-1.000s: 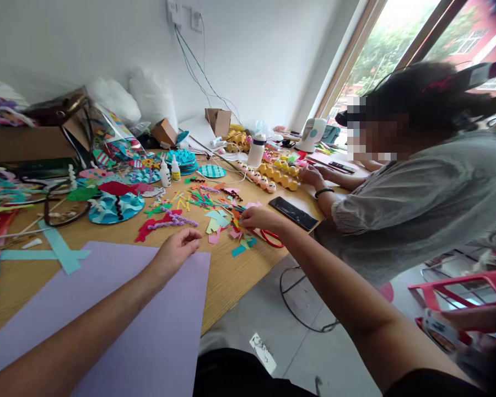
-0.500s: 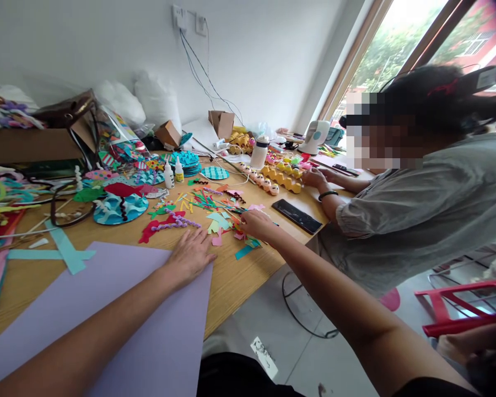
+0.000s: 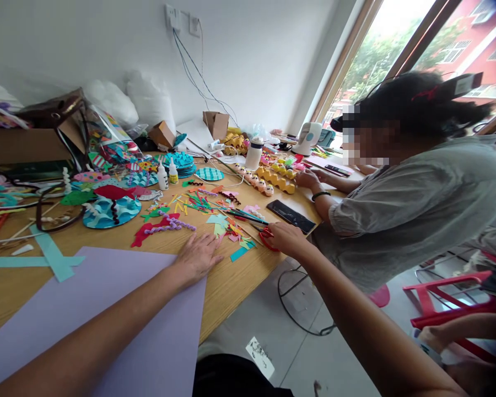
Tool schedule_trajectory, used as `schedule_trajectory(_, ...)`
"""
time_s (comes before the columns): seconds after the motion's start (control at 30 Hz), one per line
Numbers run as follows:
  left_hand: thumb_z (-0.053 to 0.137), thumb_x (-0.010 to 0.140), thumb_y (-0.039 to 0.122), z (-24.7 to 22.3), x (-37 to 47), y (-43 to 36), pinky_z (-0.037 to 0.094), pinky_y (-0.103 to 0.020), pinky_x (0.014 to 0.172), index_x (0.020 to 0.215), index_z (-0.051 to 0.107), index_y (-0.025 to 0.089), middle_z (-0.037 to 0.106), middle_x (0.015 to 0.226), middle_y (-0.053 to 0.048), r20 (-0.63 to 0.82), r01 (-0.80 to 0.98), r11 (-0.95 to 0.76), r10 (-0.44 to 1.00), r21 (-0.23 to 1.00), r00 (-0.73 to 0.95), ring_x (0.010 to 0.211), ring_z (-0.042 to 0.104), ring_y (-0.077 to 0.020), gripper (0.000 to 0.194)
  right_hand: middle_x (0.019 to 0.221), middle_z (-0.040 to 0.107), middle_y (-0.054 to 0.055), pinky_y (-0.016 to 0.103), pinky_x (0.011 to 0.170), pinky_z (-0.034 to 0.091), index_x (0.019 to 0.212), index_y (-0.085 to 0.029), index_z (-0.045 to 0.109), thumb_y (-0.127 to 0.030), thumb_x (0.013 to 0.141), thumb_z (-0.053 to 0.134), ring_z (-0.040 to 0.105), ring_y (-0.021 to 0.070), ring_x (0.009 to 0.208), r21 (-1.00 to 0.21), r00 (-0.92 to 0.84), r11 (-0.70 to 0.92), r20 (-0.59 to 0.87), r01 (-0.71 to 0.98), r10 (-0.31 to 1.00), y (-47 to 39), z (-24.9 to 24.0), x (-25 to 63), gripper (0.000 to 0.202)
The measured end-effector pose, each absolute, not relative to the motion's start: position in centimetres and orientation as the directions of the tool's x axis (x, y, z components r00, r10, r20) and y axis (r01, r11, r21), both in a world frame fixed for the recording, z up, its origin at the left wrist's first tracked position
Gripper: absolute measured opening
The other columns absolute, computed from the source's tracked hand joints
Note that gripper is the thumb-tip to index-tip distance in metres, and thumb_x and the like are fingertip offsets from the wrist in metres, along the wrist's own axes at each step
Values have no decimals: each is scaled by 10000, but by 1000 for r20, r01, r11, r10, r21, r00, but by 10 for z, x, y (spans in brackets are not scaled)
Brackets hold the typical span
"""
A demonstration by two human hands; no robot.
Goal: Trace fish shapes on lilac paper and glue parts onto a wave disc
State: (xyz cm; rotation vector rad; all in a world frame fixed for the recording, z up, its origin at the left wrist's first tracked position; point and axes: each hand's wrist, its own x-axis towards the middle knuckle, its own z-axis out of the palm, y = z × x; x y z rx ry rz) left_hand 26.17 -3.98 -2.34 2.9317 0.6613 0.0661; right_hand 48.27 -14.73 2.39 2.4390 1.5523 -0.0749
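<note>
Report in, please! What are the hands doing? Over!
Left hand: spread over corner of large flat purple paper. Right hand: at red looped handle, grip unclear. Small multicoloured paper scraps between them.

Head cam, fwd/down over tabletop (image 3: 227, 292)
</note>
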Motion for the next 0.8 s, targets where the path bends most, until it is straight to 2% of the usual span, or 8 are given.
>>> schedule_trajectory(0.13,402,896,330,-14,253,-38,256,-471,1054,1328,397,192,455,1374,-114,0,420,-895,425,149,905,1286,372,-236,454,1072,634,144,298,717,439,1001,-154,607,-374,901,334,597,249,991,196,433,-397,-193,897,881,-147,19,487,364)
schedule_trajectory(0.3,492,840,208,-4,201,-37,343,-383,1016,1163,558,214,561,1263,-81,-37,415,-899,414,137,909,1203,471,-212,330,1015,647,171,292,737,428,959,-120,629,-382,879,377,600,253,980,213,388,-342,-233,915,892,-143,19,491,372)
schedule_trajectory(0.43,477,838,169,-8,144,-52,347,-414,1021,1178,554,222,579,1242,-85,5,377,-920,379,106,925,1167,505,-217,352,994,648,168,300,699,424,928,-120,635,-416,865,378,606,262,948,208,364,-316,-269,926,892,-147,21,496,398)
schedule_trajectory(0.53,514,833,246,-12,114,-70,326,-450,1038,1272,488,253,484,1356,-96,-31,414,-902,413,121,910,1248,430,-254,440,996,641,158,306,659,414,941,-128,625,-419,853,386,602,264,931,196,381,-336,-284,921,880,-150,20,501,387)
schedule_trajectory(0.63,514,836,362,-13,101,-86,274,-499,1057,1358,381,281,326,1457,-98,-152,521,-842,502,136,851,1329,299,-284,544,1010,635,150,309,669,404,949,-137,615,-348,858,382,591,255,947,186,377,-337,-264,923,888,-151,19,501,327)
schedule_trajectory(0.8,484,857,384,-12,106,-105,190,-513,1086,1392,301,295,232,1491,-86,-259,580,-798,533,160,805,1366,203,-261,573,1020,636,110,312,695,404,962,-180,616,-267,847,408,594,237,910,116,277,-263,-126,958,953,-150,35,468,253)
